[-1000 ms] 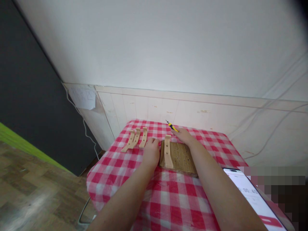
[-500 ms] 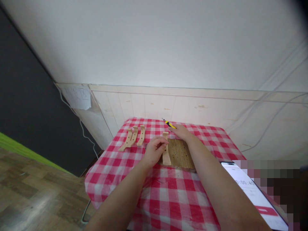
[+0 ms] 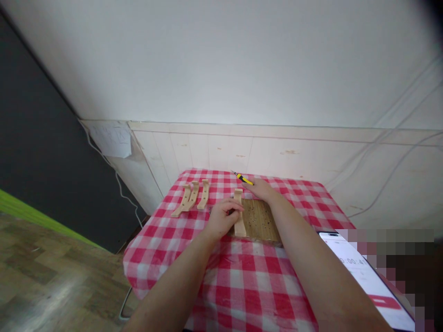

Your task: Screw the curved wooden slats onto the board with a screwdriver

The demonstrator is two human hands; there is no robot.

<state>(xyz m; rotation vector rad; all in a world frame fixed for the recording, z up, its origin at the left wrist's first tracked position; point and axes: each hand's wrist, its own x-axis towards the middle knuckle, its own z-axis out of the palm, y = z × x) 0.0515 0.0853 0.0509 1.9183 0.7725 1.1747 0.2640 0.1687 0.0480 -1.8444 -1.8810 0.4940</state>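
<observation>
Head view shows a checked counter (image 3: 242, 286) carrying a wooden board (image 3: 260, 222), where the left hand (image 3: 221, 219) pinches a hooked strip (image 3: 238, 216) lying along the board's left edge, and the right hand (image 3: 262, 189) closes on a yellow screwdriver (image 3: 242, 178).

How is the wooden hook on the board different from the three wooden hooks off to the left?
The hook on the board lies on the wooden board, touched by the left hand; the three loose hooks lie on the checked cloth, untouched. All are pale wood, similarly shaped.
</observation>
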